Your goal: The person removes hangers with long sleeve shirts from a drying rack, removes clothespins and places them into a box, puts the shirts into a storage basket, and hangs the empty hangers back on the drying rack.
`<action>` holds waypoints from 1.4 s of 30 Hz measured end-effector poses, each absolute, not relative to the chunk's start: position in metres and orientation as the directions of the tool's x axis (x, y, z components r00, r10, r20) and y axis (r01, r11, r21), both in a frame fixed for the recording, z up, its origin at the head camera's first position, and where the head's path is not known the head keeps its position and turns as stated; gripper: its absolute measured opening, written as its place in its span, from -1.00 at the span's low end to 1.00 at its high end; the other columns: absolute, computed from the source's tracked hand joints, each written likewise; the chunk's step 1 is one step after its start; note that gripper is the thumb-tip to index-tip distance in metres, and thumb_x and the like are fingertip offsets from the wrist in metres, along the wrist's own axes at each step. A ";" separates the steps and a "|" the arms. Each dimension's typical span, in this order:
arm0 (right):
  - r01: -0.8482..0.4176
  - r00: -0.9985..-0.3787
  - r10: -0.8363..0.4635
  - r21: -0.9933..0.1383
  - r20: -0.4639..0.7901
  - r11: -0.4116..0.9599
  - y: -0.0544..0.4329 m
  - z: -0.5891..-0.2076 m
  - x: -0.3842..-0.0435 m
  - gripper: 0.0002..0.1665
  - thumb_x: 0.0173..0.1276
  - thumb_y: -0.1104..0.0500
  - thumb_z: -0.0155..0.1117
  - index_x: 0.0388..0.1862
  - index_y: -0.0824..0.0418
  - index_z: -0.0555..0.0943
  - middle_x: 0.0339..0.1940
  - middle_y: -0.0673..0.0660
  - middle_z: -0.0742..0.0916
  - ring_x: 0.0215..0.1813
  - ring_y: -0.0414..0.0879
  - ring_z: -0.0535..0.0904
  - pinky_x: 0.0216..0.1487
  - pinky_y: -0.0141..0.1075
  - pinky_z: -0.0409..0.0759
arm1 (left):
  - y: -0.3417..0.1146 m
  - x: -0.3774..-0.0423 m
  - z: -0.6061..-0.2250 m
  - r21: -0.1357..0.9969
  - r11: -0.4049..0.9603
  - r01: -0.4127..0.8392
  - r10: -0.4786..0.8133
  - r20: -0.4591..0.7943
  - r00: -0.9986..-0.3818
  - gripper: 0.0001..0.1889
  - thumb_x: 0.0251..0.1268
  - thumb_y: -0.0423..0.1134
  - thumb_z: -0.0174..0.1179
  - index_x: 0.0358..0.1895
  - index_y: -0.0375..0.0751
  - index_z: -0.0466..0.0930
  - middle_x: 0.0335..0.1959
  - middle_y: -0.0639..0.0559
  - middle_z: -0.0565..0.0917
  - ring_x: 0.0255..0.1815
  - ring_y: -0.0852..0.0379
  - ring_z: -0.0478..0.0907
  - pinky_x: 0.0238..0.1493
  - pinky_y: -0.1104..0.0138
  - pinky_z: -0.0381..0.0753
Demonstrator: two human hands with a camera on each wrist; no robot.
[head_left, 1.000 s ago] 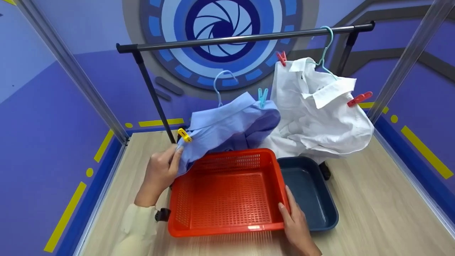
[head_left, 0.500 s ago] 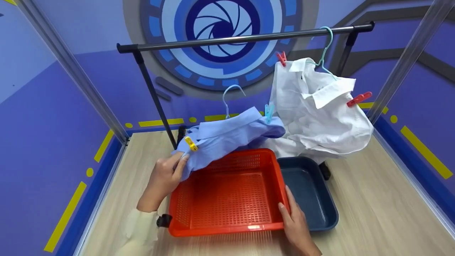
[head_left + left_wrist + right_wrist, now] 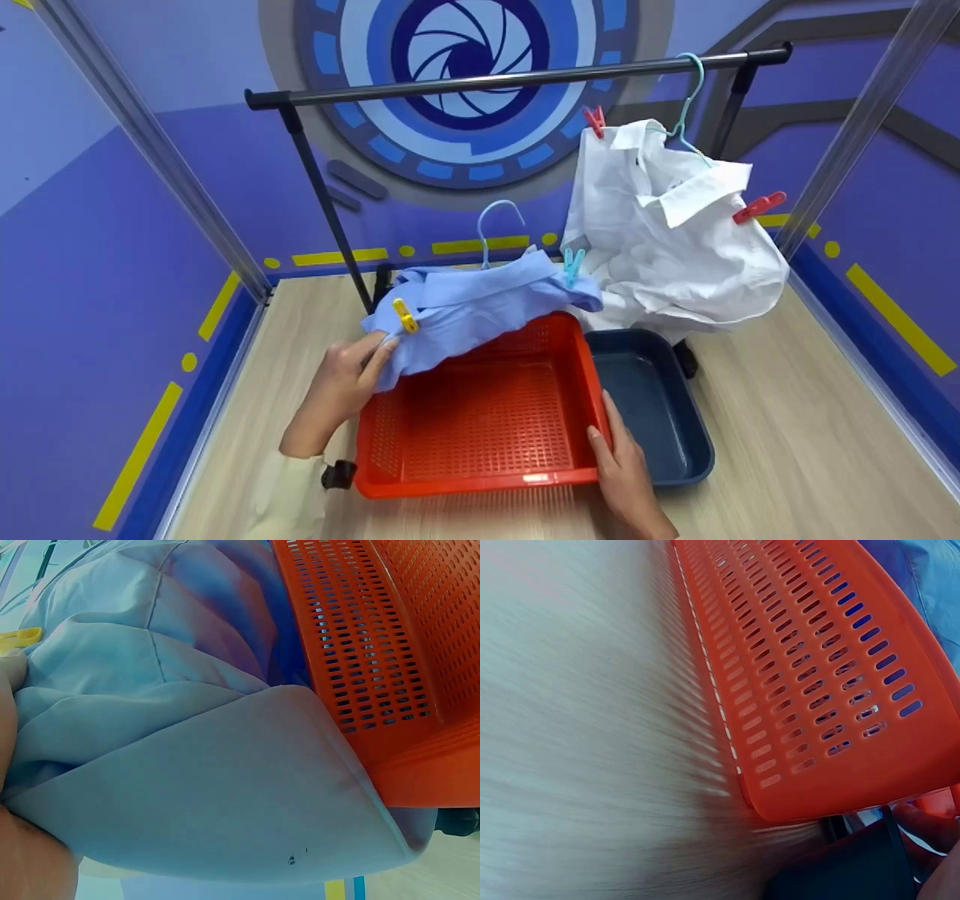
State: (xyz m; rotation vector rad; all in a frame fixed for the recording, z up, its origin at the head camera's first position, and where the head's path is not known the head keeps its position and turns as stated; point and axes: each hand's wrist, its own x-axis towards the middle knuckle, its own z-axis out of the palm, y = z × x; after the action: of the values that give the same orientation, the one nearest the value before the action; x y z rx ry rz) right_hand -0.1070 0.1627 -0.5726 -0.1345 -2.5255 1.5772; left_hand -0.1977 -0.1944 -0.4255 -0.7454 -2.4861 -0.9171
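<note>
My left hand (image 3: 349, 375) pinches the shoulder of a light blue shirt (image 3: 480, 304), just below a yellow clothespin (image 3: 405, 316). A light blue hanger (image 3: 501, 217) rises from the collar, its hook apart from the rail. On the shirt's far shoulder sits a light blue clothespin (image 3: 573, 267). The shirt overlaps the back of a red perforated basket (image 3: 480, 486). My right hand (image 3: 626, 472) grips the basket's right wall, thumb over the rim. In the left wrist view, cloth of the blue shirt (image 3: 202, 787) spreads beside the basket wall (image 3: 360, 637).
A black rail (image 3: 517, 81) crosses the back. From it a white shirt (image 3: 675, 255) hangs on a green hanger (image 3: 690, 97) with two red clothespins (image 3: 759, 208). A dark blue basin (image 3: 652, 405) stands right of the basket, partly behind it, on the wooden table (image 3: 810, 435).
The blue shirt and its hanger have sunk lower and slightly right, toward the basket's back edge. My left hand has moved down and a little right with it. My right hand has stayed put.
</note>
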 end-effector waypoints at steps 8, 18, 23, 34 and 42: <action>0.013 -0.981 0.179 -0.895 0.074 0.446 0.162 -0.572 -0.107 -0.30 0.53 0.07 0.00 0.57 -0.01 0.05 0.46 0.30 0.35 0.39 0.22 0.36 0.32 0.17 0.36 | -0.200 -0.190 -0.423 0.542 0.667 0.511 0.323 0.408 -0.854 -0.86 0.35 -0.24 0.18 -0.40 -0.07 0.47 -0.62 0.29 0.14 -0.55 0.32 0.33 -0.46 0.50 0.38; -0.008 -0.976 0.189 -0.888 0.107 0.460 0.160 -0.573 -0.105 -0.32 0.53 0.12 0.00 0.55 0.08 0.09 0.44 0.33 0.38 0.35 0.24 0.39 0.29 0.20 0.37 | -0.209 -0.182 -0.421 0.567 0.652 0.504 0.316 0.400 -0.860 -0.81 0.32 -0.26 0.21 -0.46 -0.07 0.45 -0.62 0.31 0.13 -0.56 0.36 0.29 -0.48 0.48 0.31; -0.005 -0.975 0.194 -0.884 0.108 0.467 0.159 -0.573 -0.105 -0.32 0.53 0.12 -0.01 0.56 0.03 0.07 0.43 0.33 0.39 0.34 0.24 0.41 0.28 0.19 0.40 | -0.213 -0.177 -0.417 0.592 0.668 0.452 0.305 0.336 -0.891 -0.83 0.33 -0.25 0.20 -0.45 -0.05 0.48 -0.64 0.30 0.15 -0.56 0.34 0.31 -0.47 0.48 0.31; 0.020 -0.977 0.195 -0.874 0.085 0.485 0.158 -0.571 -0.106 -0.32 0.54 0.12 -0.04 0.57 0.02 0.05 0.40 0.36 0.40 0.30 0.25 0.43 0.27 0.20 0.40 | -0.221 -0.168 -0.408 0.564 0.690 0.453 0.324 0.318 -0.891 -0.86 0.32 -0.24 0.22 -0.43 -0.02 0.53 -0.66 0.32 0.17 -0.58 0.36 0.30 -0.48 0.48 0.29; 0.043 -0.972 0.219 -0.841 0.091 0.540 0.153 -0.568 -0.106 -0.33 0.55 0.14 -0.06 0.57 0.10 0.04 0.35 0.39 0.45 0.25 0.26 0.46 0.23 0.21 0.42 | -0.225 -0.161 -0.403 0.526 0.699 0.484 0.338 0.354 -0.872 -0.80 0.29 -0.26 0.24 -0.49 -0.01 0.48 -0.66 0.36 0.14 -0.62 0.39 0.26 -0.54 0.48 0.26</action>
State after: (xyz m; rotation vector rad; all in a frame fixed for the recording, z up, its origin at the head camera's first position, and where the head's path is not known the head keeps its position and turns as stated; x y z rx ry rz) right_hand -0.1062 0.1531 -0.5680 -0.2226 -2.5902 1.4062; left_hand -0.1611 -0.2254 -0.4027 -0.6588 -2.6787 -0.9263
